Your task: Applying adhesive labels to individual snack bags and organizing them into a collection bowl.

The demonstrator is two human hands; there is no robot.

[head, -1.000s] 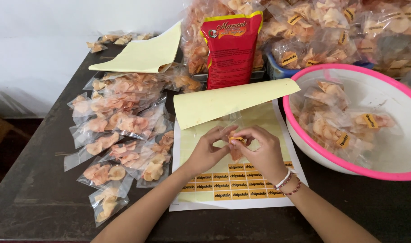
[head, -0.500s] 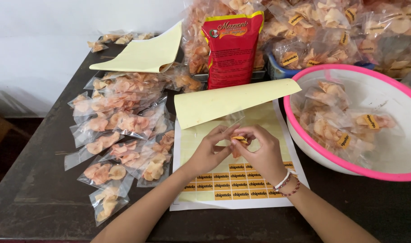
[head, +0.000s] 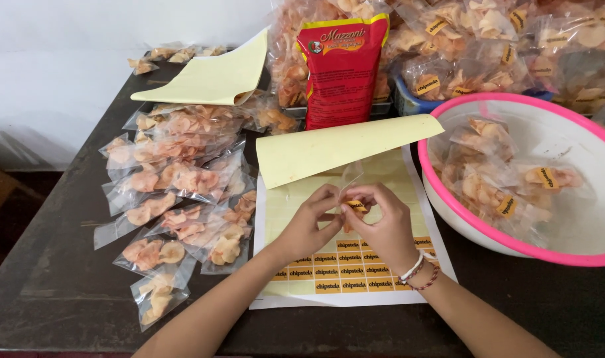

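**Currently: both hands pinched on one small clear packet over the label sheet**

Currently I read the left hand point(head: 307, 222) and the right hand point(head: 380, 222) meeting at the centre of the view, fingertips closed together on a small clear packet point(head: 349, 182) of chips. An orange label point(head: 355, 206) sits under the right thumb, against the film. The packet is held just above the label sheet point(head: 345, 265), whose remaining orange labels lie at 6 o'clock from the hands.

Handling judgement: the packet looks very light, its film thin, soft and slippery, its contents brittle. I would take hold at the flat sealed edge, not across the chips, and press on the label only lightly.

Pose: both forearms enter from 6 o'clock and converge; wrists low, palms turned inward, fingers curled narrow. The right wrist carries bracelets point(head: 418, 270).

Surroundings: unlabelled packets point(head: 176, 199) are spread at 9 o'clock; a pink-rimmed basin point(head: 448, 205) with labelled packets sits at 3 o'clock; a red pouch point(head: 341, 66) stands at 12 o'clock, behind a curled yellow backing sheet point(head: 329, 149).
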